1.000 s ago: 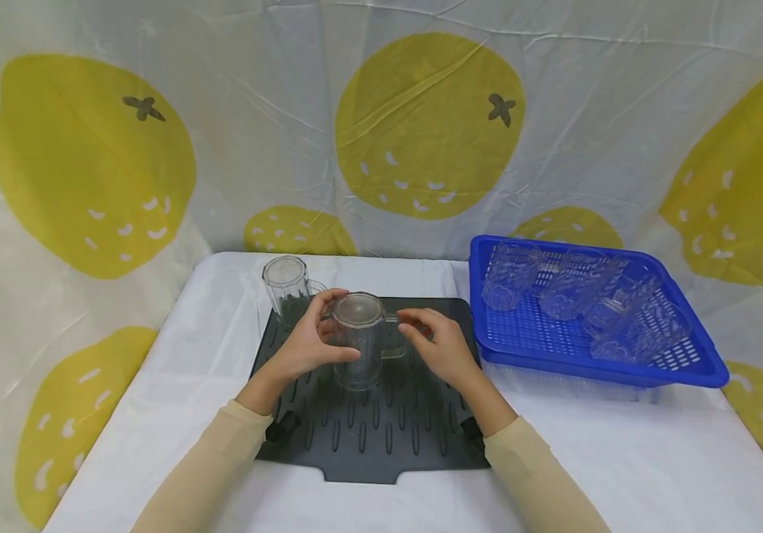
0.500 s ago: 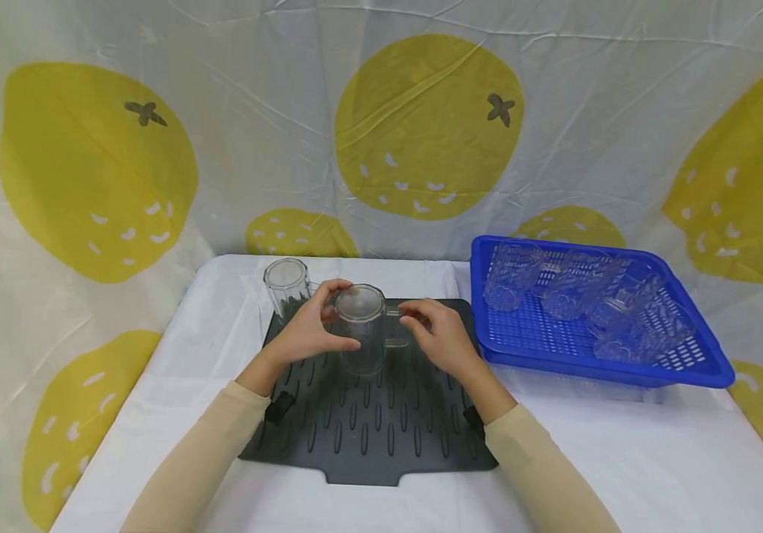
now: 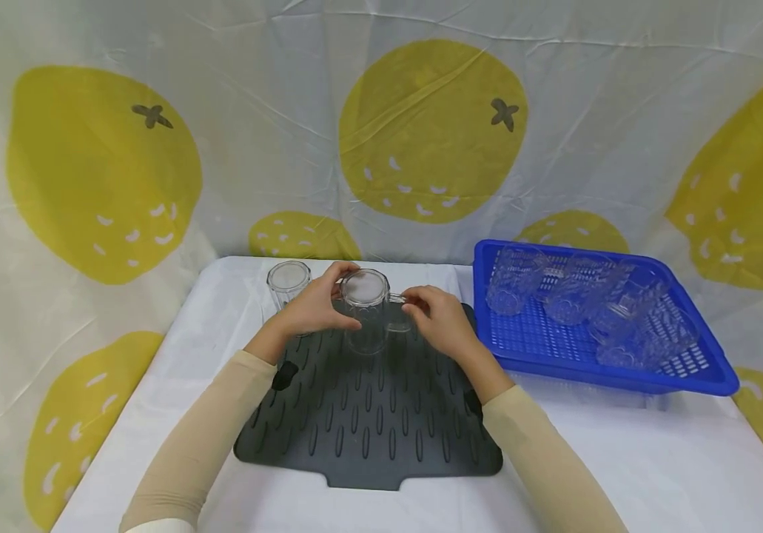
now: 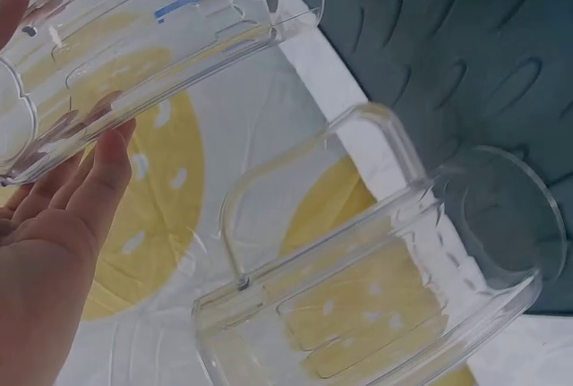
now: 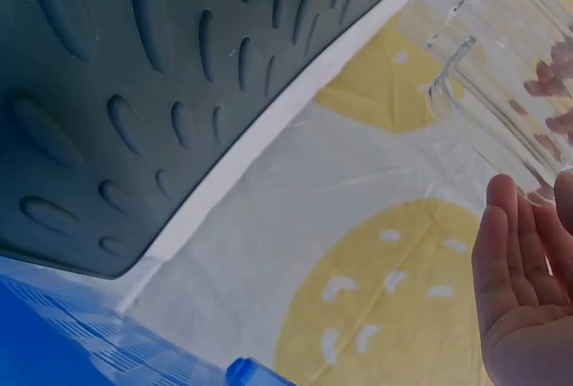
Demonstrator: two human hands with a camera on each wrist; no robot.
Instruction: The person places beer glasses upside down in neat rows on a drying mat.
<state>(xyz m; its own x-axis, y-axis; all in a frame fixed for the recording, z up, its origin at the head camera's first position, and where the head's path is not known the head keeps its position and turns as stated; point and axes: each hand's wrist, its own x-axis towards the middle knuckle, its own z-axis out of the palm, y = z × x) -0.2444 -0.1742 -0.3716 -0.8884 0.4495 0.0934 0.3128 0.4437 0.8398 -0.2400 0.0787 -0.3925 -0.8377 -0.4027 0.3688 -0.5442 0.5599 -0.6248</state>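
A clear glass mug is upside down, base up, over the back part of the dark ribbed mat. My left hand grips its side, thumb in front and fingers behind. My right hand pinches the top of its handle; in the right wrist view, the fingertips meet at the glass handle. A second glass mug, also upside down, stands at the mat's back left corner, partly hidden by my left hand. In the left wrist view, this second mug has its rim on the mat.
To the right of the mat is a blue perforated basket with several clear glass mugs lying in it. A white cloth covers the table. Behind it hangs a lemon-printed curtain.
Both hands have carried the mug away from me, toward the back edge of the mat. The grip on its side and handle stays the same.
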